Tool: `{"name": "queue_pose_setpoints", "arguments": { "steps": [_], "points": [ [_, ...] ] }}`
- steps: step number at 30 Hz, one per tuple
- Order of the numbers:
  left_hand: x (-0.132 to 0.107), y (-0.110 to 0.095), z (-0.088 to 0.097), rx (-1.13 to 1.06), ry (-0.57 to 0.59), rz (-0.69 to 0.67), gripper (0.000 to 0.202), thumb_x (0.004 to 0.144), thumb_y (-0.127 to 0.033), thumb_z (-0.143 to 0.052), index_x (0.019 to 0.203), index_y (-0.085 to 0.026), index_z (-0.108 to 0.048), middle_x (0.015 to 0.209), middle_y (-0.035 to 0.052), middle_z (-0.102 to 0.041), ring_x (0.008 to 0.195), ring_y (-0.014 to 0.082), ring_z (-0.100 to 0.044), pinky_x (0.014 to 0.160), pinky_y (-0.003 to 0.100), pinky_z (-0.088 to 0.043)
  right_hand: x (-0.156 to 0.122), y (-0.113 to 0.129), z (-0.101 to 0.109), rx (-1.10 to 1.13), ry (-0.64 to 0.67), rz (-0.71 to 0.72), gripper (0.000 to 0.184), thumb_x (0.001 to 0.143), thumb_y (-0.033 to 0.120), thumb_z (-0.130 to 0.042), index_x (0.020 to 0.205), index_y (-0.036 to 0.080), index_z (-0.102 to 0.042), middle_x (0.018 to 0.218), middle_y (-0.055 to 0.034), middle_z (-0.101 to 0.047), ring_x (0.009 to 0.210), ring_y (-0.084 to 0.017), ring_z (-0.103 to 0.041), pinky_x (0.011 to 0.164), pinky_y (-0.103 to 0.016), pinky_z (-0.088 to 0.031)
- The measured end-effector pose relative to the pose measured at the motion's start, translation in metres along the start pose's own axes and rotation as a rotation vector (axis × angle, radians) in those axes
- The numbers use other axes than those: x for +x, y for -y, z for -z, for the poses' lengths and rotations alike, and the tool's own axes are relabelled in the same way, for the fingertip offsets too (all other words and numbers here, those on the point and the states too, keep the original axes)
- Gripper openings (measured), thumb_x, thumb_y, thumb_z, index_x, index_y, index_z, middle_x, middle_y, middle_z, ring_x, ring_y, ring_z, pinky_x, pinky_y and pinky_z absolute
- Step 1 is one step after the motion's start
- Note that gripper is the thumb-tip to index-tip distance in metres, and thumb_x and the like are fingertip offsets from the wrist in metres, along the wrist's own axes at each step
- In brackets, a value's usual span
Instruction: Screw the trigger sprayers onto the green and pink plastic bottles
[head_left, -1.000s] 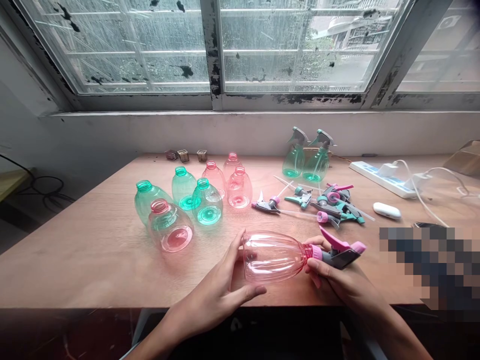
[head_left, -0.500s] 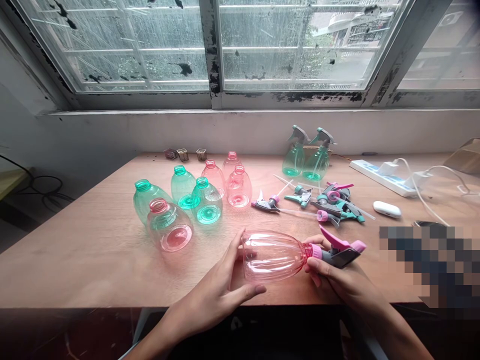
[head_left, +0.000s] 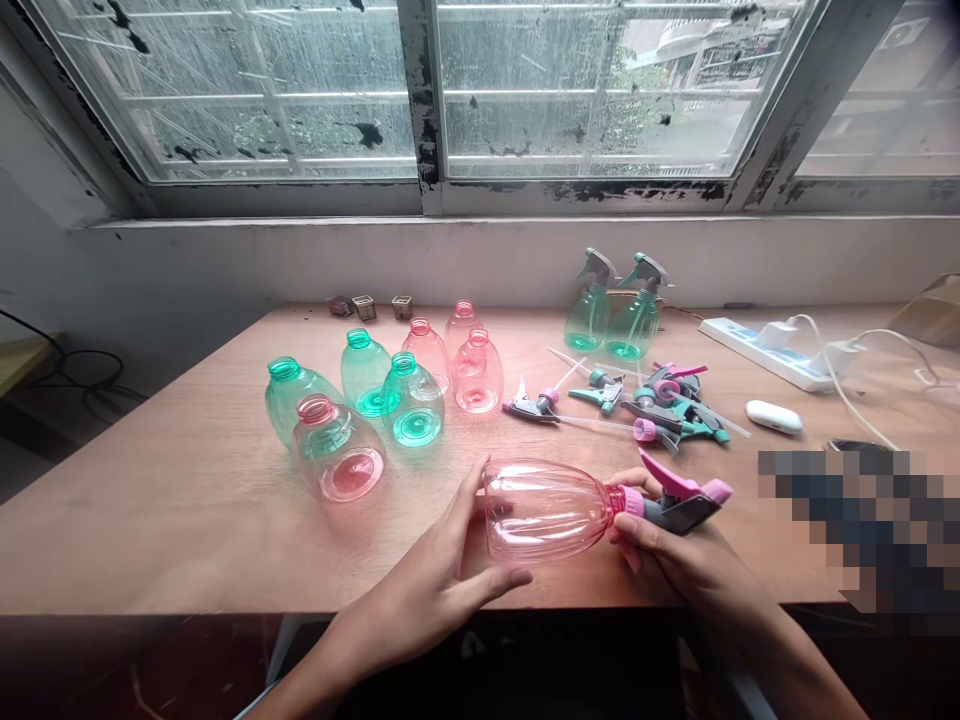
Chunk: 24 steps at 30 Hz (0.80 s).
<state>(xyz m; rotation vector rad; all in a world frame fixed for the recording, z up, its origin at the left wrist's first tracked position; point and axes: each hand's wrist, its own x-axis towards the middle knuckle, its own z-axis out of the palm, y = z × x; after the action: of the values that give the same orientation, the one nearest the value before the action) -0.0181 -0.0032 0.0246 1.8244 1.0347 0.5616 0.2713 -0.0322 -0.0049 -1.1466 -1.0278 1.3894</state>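
Note:
A clear pink spray bottle (head_left: pixel 547 510) lies on its side in the air over the table's front edge, its base to the left. My right hand (head_left: pixel 675 555) pinches the pink collar (head_left: pixel 632 501) at its neck, thumb in front and fingers partly hidden behind. A grey spray head with a pink trigger (head_left: pixel 686 490) sits on that neck, pointing right. At the base, my left hand (head_left: pixel 442 575) is open, with its thumb apart below the bottle. Its fingers reach behind the base and show faintly through the plastic; how firmly they touch it I cannot tell.
Loose pink bottles (head_left: pixel 478 372) and green bottles (head_left: pixel 415 400) stand uncapped at left. Several spray heads (head_left: pixel 664 405) lie piled behind the held bottle. Two green bottles with heads (head_left: pixel 634 320) stand near the wall. A power strip (head_left: pixel 765 355) and a white case (head_left: pixel 774 417) are at right.

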Motion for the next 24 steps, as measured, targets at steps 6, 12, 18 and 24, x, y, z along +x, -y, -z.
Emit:
{"name": "queue_pose_setpoints", "arguments": {
  "steps": [6,12,18,24],
  "points": [
    [0.0023,0.002,0.0001,-0.001,0.019,0.016,0.098,0.096,-0.044,-0.074,0.17,-0.023,-0.013,0.162,0.0134,-0.051,0.158,0.0339,-0.034,0.131,0.051,-0.027,0.0013,-0.0033,0.003,-0.017,0.015,0.005,0.039,0.088,0.047,-0.084,0.111,0.023,-0.065,0.064,0.0025,-0.063,0.061,-0.017,-0.055,0.059,-0.029,-0.043],
    [0.0017,0.0005,0.0008,-0.002,0.017,0.017,0.097,0.097,-0.044,-0.072,0.17,-0.023,-0.012,0.162,0.0136,-0.05,0.158,0.0341,-0.033,0.131,0.051,-0.027,0.0011,-0.0033,0.0037,-0.006,0.015,-0.004,0.038,0.088,0.048,-0.084,0.111,0.023,-0.066,0.063,0.0023,-0.064,0.06,-0.017,-0.056,0.056,-0.027,-0.041],
    [0.0015,-0.0003,0.0012,0.0,0.036,0.021,0.099,0.097,-0.044,-0.072,0.171,-0.023,-0.01,0.162,0.0127,-0.05,0.158,0.0331,-0.034,0.131,0.049,-0.028,0.001,-0.0043,0.0046,-0.013,0.017,0.002,0.038,0.089,0.047,-0.083,0.113,0.022,-0.067,0.065,0.0022,-0.064,0.062,-0.017,-0.057,0.058,-0.028,-0.041],
    [0.0019,-0.0038,0.0006,-0.005,0.038,0.016,0.098,0.098,-0.044,-0.071,0.171,-0.023,-0.009,0.161,0.012,-0.051,0.157,0.0326,-0.035,0.13,0.047,-0.029,0.0023,-0.0056,0.0055,-0.015,0.035,0.019,0.036,0.09,0.046,-0.083,0.112,0.023,-0.067,0.064,0.0034,-0.063,0.06,-0.016,-0.057,0.06,-0.029,-0.042]
  ]
}}
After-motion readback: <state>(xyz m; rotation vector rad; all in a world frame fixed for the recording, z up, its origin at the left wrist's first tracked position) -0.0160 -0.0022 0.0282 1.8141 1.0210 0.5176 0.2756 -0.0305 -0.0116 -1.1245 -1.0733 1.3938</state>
